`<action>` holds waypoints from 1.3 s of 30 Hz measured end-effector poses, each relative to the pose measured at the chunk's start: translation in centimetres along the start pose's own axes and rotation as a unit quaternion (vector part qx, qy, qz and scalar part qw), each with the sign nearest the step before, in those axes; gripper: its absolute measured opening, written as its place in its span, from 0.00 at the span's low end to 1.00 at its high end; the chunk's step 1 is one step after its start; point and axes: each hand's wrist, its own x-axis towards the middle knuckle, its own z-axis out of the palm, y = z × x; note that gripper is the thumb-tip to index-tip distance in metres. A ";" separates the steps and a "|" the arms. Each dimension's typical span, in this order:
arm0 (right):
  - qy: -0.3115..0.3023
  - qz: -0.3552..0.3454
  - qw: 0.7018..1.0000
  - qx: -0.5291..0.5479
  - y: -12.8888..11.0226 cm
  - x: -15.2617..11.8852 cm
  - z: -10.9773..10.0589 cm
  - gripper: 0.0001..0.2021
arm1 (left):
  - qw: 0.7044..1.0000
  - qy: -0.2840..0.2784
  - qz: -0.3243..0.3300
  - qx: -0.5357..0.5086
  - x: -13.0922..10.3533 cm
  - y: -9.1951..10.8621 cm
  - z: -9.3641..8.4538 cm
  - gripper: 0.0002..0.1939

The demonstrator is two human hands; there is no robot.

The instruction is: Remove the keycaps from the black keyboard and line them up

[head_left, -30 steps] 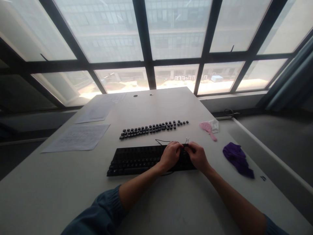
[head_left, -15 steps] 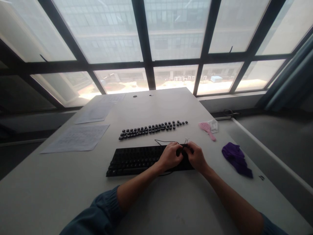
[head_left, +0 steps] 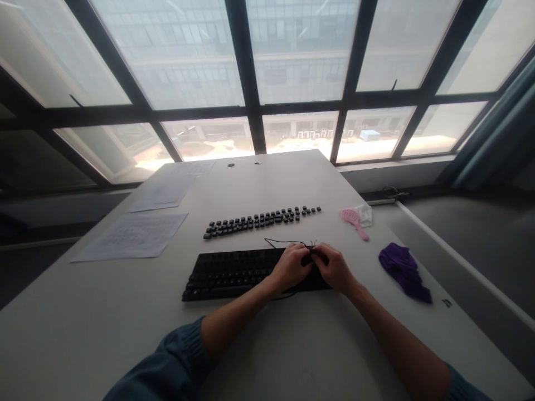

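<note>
A black keyboard (head_left: pixel 234 273) lies on the white desk, its upper rows bare of keycaps and its lower rows still carrying them. Over its right part my two hands meet. My left hand (head_left: pixel 292 262) is closed in a pinch; what its fingertips hold is too small to make out. My right hand (head_left: pixel 333 266) is closed too, with the thin wire prongs of a keycap puller (head_left: pixel 313 243) sticking up from its fingertips. Behind the keyboard, loose black keycaps (head_left: pixel 254 221) stand in slanting rows. A thin black cable (head_left: pixel 276 241) loops at the keyboard's back edge.
Sheets of paper (head_left: pixel 134 236) lie on the left of the desk (head_left: pixel 267 351). To the right are a pink hairbrush (head_left: pixel 354 223) on a white packet, a crumpled purple cloth (head_left: pixel 403 272) and a small dark item (head_left: pixel 447 303) near the edge. Windows rise behind.
My right hand has shifted slightly left toward my left hand, and the wire prongs have moved left and lower with it. My left hand stays nearly still.
</note>
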 end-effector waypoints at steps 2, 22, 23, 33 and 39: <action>-0.013 0.004 1.000 -0.012 -0.2 0.1 0.0 0.03 | 1.000 0.002 -0.001 -0.005 0.1 -0.3 0.2 0.02; 0.052 -0.015 0.995 0.081 1.2 -0.2 0.4 0.07 | 0.997 -0.034 0.022 0.066 -0.1 0.7 0.4 0.05; 0.053 -0.014 0.995 0.082 1.2 -0.2 0.4 0.07 | 0.997 -0.037 0.022 0.067 -0.1 0.8 0.4 0.05; 0.044 0.006 0.995 0.088 1.3 -0.2 0.2 0.06 | 0.995 -0.045 0.027 0.080 -0.2 0.8 0.5 0.03; 0.042 0.008 0.994 0.103 1.5 -0.2 0.2 0.06 | 0.996 -0.048 0.017 0.080 -0.1 0.7 0.6 0.03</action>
